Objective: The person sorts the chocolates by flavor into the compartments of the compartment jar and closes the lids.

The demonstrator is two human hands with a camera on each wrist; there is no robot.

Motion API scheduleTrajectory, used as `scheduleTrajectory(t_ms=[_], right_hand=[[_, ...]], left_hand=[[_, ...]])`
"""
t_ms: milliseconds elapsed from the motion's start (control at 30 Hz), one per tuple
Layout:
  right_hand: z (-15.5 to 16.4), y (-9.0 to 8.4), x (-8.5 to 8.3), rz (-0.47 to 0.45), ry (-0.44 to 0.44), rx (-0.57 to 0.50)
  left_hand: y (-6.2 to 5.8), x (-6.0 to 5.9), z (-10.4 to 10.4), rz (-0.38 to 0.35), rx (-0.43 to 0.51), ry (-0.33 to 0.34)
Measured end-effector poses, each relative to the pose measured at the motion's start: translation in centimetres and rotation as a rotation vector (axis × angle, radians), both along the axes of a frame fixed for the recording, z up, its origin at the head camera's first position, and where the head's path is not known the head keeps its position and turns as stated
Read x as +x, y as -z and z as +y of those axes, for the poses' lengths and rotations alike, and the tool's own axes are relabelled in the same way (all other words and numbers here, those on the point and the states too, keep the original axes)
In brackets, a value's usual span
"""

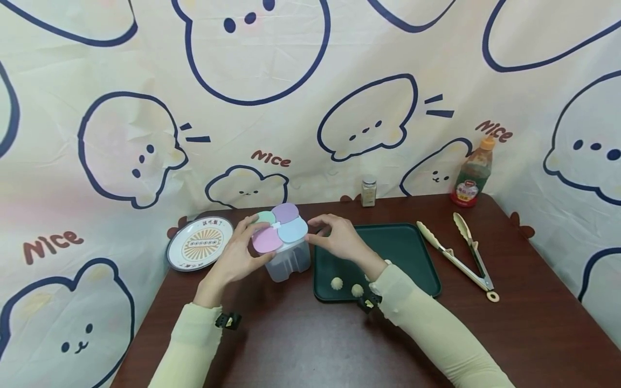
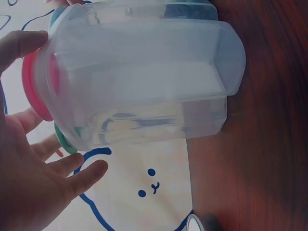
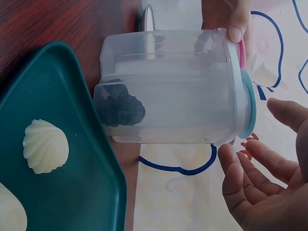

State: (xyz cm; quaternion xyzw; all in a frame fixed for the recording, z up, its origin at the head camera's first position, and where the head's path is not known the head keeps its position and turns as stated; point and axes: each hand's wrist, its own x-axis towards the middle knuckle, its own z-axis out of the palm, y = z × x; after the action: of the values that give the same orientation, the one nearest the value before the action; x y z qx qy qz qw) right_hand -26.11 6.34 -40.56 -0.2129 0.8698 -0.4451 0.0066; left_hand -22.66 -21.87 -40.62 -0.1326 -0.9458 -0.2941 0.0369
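Seasoning box (image 1: 286, 245): clear plastic, four compartments, upright on the brown table (image 1: 301, 339) beside the green tray (image 1: 412, 253). Four pastel flip lids, all closed. One compartment holds dark contents.

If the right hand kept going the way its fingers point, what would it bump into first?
Most likely the blue lid of the clear box: the right hand points left at it, fingertips close, seemingly not yet touching.

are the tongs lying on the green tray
No, the tongs lie on the bare table to the right of the green tray, apart from it.
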Motion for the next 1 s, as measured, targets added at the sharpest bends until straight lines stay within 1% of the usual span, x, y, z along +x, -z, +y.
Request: scheduleTrajectory(t_ms=[67,200,300,400,467,533,667,767,900,1000], right_hand=[[-0.02,0.0,0.01,-0.004,0.003,0.003],[-0.03,0.02,-0.01,-0.001,0.002,0.009],[-0.04,-0.01,-0.06,0.001,0.002,0.009],[-0.02,-0.03,-0.11,0.004,0.003,0.001],[0.0,0.02,-0.15,0.006,0.006,-0.007],[0.05,0.07,-0.13,0.004,0.011,-0.017],[0.14,0.15,-0.12,-0.013,0.021,-0.032],[0.17,0.09,-0.06,-0.021,0.022,-0.039],[0.25,-0.06,-0.04,-0.016,0.016,-0.048],[0.31,-0.12,-0.09,-0.007,0.013,-0.055]], left_hand=[[0.0,0.04,-0.1,0.003,-0.005,0.008],[-0.05,0.06,-0.17,0.032,-0.009,0.015],[-0.21,0.11,-0.02,0.044,-0.017,-0.004],[-0.36,0.15,0.14,0.032,-0.019,-0.038],[-0.41,0.21,0.16,0.023,-0.017,-0.047],[-0.36,0.19,0.08,0.018,-0.012,-0.035],[-0.29,0.16,-0.17,0.021,-0.014,0.014],[-0.25,0.17,-0.34,0.023,-0.017,0.037],[-0.25,0.23,-0.41,0.029,-0.011,0.037],[-0.35,0.32,-0.32,0.038,-0.011,0.011]])
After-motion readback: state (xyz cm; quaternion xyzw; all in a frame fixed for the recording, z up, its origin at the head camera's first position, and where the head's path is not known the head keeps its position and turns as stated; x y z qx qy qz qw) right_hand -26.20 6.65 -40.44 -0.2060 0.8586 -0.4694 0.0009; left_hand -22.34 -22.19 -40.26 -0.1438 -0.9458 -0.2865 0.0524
